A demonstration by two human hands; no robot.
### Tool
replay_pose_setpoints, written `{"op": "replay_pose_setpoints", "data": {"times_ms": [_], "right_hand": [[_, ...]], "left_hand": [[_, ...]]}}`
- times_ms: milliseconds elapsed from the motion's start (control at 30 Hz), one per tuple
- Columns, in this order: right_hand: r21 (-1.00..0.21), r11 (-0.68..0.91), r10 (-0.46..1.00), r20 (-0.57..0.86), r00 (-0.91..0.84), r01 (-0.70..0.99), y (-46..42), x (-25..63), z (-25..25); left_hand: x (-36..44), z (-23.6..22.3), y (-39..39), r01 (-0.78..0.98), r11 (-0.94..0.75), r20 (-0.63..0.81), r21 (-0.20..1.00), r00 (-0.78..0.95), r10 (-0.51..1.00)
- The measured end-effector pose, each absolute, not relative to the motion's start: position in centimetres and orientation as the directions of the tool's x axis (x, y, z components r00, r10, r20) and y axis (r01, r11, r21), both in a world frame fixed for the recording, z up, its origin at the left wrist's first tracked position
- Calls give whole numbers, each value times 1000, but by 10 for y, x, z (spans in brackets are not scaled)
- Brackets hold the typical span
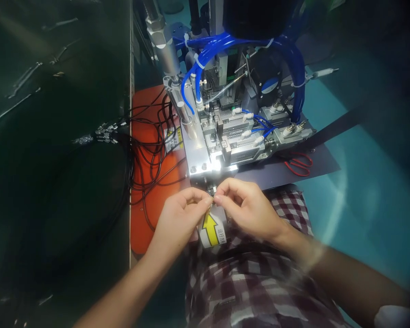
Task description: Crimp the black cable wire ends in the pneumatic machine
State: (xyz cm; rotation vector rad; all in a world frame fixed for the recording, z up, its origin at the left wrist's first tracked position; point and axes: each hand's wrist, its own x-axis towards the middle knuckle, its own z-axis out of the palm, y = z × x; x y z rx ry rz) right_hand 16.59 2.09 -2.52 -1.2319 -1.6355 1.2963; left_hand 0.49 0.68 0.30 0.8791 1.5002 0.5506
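Left hand [179, 212] and right hand [249, 207] are pinching a tiny, barely visible piece [212, 199] | piece is sitting between shiny silver metal block [198, 157] and white yellow-arrow label [210, 230] | light, steady pressure is probably serving best

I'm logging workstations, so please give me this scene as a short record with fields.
Left hand: pinched at the machine's near end
Right hand: pinched, meeting the left
At fingertips: small piece, too small to identify
Below hands: yellow arrow
On machine: blue tubes
Left side: black cables over orange board
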Motion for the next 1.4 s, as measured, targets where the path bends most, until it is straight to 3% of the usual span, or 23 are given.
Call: {"op": "replay_pose_setpoints", "data": {"times_ms": [67, 200, 267, 367, 500, 600, 867, 1067, 1267, 1400], "right_hand": [[-983, -53, 947, -105, -305, 174, 20, 166, -27], [-979, -197, 936, -202, -288, 49, 19, 164, -28], [-947, -319, 905, -293, -308, -36, 19, 162, -26], [-871, -474, 838, -403, -368, -126, 20, 160, -24], [-865, -478, 847, -409, -339, -153, 21, 159, -21], [-870, -473, 853, -413, -320, -137, 21, 159, -19], [-909, -408, 881, -369, -297, -80, 21, 158, -22], [-978, -201, 948, -209, -239, 58, 17, 158, -31], [-978, -176, 959, -197, -206, 116, 18, 158, -35], [-982, -72, 976, -105, -190, 172, 20, 161, -34]], "left_hand": [[6, 2, 5, 275, 498, -520, 822, 6, 854], [9, -5, -1, 463, 132, -141, 876, -14, 990], [10, -8, -3, 486, 62, -68, 872, -6, 998], [11, -9, -1, 430, 121, -130, 895, -9, 992], [8, -5, 6, 286, 379, -397, 880, 6, 918], [3, -3, 10, 237, 459, -479, 856, 29, 878], [1, -3, 11, 236, 418, -440, 877, 47, 897], [4, -4, 10, 202, 503, -512, 841, -6, 859], [1, -7, 9, 212, 489, -501, 846, 6, 865], [3, -5, 9, 236, 480, -495, 845, 1, 869]]}}
